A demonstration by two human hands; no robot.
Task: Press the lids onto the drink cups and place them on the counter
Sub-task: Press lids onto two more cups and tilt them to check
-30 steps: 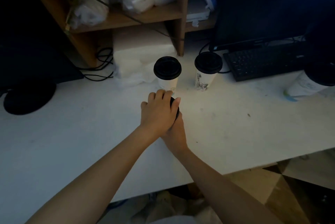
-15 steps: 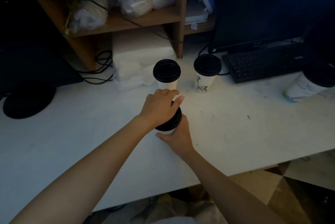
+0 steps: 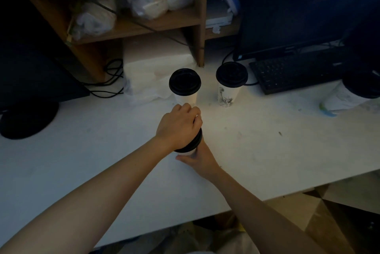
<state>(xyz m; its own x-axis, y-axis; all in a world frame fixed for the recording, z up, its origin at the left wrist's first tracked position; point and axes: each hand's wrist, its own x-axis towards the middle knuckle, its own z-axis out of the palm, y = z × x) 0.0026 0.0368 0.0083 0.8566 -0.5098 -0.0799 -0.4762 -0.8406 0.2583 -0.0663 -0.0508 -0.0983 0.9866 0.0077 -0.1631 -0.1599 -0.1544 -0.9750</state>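
Left hand: the left hand (image 3: 178, 128) lies palm-down over the black lid (image 3: 196, 141), fingers curled over its far rim, likely so the push goes straight down and seats the lid evenly.
Right hand: the right hand (image 3: 198, 158) wraps the near side of the cup (image 3: 186, 153) just under the lid, thumb pointing left at the base; probably a brace so the cup neither tips nor slides under the press.
Cup in hand: standing on the worktop (image 3: 267, 151), almost hidden between the two hands; whether the lid is fully snapped down cannot be told.
Finished cups: two lidded cups stand just beyond the left hand's knuckles, the plain cup (image 3: 185, 87) straight ahead and the printed cup (image 3: 230, 85) ahead and to the right, apart from each other.
Tight side: the plain cup sits very near the left fingertips, so a forward push has little room.
Open room: bare worktop spreads right of the right hand and left of the left forearm.
Edges: the worktop's front edge runs under both forearms; a keyboard (image 3: 294, 72) lies far ahead-right.
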